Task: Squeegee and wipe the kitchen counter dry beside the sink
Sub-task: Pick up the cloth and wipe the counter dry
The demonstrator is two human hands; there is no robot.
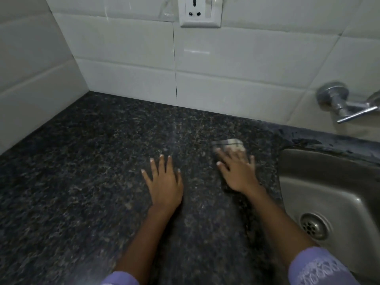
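The dark speckled granite counter [82,171] fills the middle of the head view. My left hand [164,182] lies flat on it with fingers spread, holding nothing. To its right, my right hand [236,171] presses a small pale checked cloth [230,144] against the counter; the cloth sticks out past the fingertips and is blurred. The steel sink [329,182] starts just right of my right hand. No squeegee is in view.
White tiled walls [226,64] close off the counter at the back and left. A white wall socket [200,12] sits high on the back wall. A metal tap [339,101] juts from the tiles above the sink, whose drain [313,226] shows at lower right.
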